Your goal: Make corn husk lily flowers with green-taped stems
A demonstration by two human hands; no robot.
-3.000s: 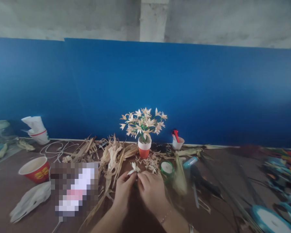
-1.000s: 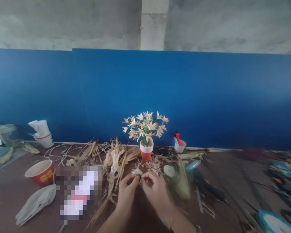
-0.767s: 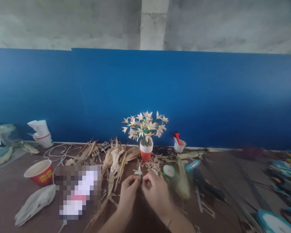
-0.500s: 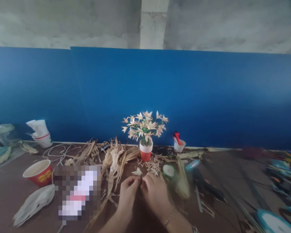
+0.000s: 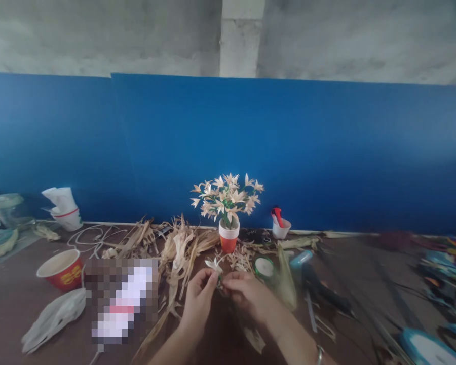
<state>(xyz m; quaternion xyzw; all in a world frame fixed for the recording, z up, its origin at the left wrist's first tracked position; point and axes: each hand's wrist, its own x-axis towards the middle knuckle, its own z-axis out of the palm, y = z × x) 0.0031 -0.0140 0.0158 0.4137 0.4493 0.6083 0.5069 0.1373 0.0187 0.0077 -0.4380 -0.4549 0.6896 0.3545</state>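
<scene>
A small pale flower [image 5: 214,264], which looks made of dried corn husk, stands up from the fingertips of my left hand [image 5: 198,300]. Thumb and forefinger pinch it just below the petals, where a bit of green shows. Close beside it, my right hand [image 5: 248,293] has its fingertips pressed together near the lower part of the stem; what they pinch is too small to make out. Behind both hands stands a red and white cup [image 5: 228,237] bearing a bunch of similar husk flowers [image 5: 228,196] with green stems. Husk scraps [image 5: 240,257] lie around its base.
Dried husks [image 5: 178,248] are heaped left of the cup. A red paper bowl [image 5: 63,271] and a cable [image 5: 95,238] lie farther left. To the right are a green-edged tape roll [image 5: 264,267], a dark glue gun [image 5: 329,291] and a white cup [image 5: 281,229].
My right hand has shifted slightly right and turned, its fingers flatter. The flower in my left hand is tilted more upright. A husk piece below my right hand is now visible.
</scene>
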